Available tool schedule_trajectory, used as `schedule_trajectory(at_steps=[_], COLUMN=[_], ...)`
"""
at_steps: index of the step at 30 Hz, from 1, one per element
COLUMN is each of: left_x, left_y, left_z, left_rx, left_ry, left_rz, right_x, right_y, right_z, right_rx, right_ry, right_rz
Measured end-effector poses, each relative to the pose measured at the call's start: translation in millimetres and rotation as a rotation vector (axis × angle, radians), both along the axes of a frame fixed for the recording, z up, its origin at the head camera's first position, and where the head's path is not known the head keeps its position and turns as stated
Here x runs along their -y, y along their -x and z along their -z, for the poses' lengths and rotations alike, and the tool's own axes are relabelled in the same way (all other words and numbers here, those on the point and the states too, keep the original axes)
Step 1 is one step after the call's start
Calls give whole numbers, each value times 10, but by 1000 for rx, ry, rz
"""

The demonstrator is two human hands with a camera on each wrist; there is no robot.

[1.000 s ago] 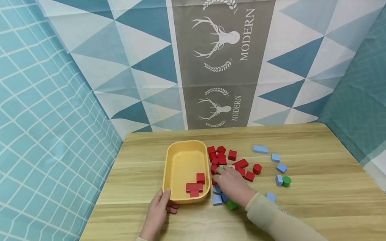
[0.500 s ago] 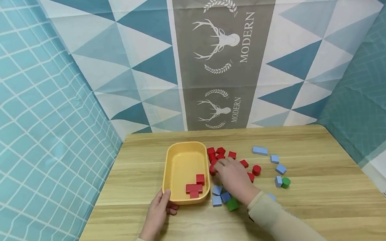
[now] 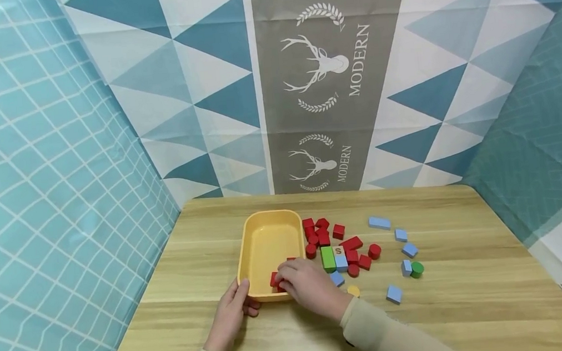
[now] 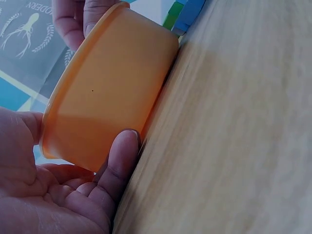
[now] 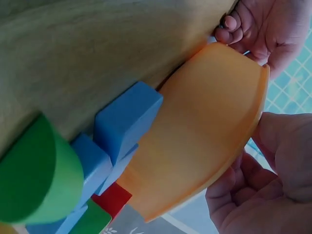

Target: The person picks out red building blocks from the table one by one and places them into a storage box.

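Note:
A yellow plastic tray (image 3: 269, 243) stands on the wooden table. My left hand (image 3: 230, 314) grips its near left corner, thumb over the rim and fingers against the outer wall, as the left wrist view also shows. My right hand (image 3: 313, 287) reaches over the near right rim, its curled fingertips inside the tray at the red blocks (image 3: 273, 279). Those fingers partly cover the blocks, so whether they pinch one is hidden. Right of the tray lie red blocks (image 3: 351, 243), a light green block (image 3: 328, 259) and a blue block marked S (image 3: 340, 259).
Farther right are scattered light blue blocks (image 3: 379, 222) and a green cylinder (image 3: 417, 269). A yellow round block (image 3: 353, 291) lies beside my right forearm. In the right wrist view, a large green block (image 5: 44, 175) and blue blocks (image 5: 126, 117) sit close to the tray.
My right hand has moved left from the block pile to the tray's near right corner, uncovering the green block and the S block. My left hand keeps its grip on the tray.

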State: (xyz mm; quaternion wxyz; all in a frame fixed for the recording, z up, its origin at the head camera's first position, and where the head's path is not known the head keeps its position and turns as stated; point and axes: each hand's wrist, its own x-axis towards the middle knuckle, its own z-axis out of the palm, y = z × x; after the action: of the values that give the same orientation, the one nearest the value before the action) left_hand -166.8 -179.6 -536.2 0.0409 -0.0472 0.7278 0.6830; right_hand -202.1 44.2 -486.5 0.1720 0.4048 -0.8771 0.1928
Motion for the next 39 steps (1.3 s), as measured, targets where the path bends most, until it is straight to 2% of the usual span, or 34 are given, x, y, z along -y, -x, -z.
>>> schedule_trajectory(at_steps=[4, 6, 9, 11, 13, 17, 21, 24, 28, 35, 39], left_x=[4, -18, -23, -20, 8, 16, 6, 2, 7, -1, -20], left_y=[-18, -57, -66, -68, -46, -61, -59, -55, -46, -16, -6], left_z=[21, -63, -59, -40, 60, 69, 49, 30, 16, 18, 23], left_rx=[8, 16, 20, 28, 25, 19, 5, -1, -3, -6, -6], left_ry=[7, 9, 3, 4, 0, 5, 3, 1, 7, 11, 18], left_rz=[-9, -9, -11, -15, -18, -20, -22, -21, -18, -26, -21], right_x=[-33, -89, -248, -404, -586, -979, -1338, -1538, -1660, -1582, -1541], right_y=[-4, -9, 0, 17, 39, 83, 109, 106, 86, 54, 26], right_z=[-3, -23, -51, -52, -42, -26, -50, -45, 16, 176, 225], right_rx=[66, 93, 122, 148, 205, 297, 336, 362, 351, 151, 93], right_ry=[15, 28, 55, 63, 72, 97, 131, 117, 53, -107, -175], right_rz=[-23, -32, -15, 50, 145, 346, 457, 501, 467, 299, 274])
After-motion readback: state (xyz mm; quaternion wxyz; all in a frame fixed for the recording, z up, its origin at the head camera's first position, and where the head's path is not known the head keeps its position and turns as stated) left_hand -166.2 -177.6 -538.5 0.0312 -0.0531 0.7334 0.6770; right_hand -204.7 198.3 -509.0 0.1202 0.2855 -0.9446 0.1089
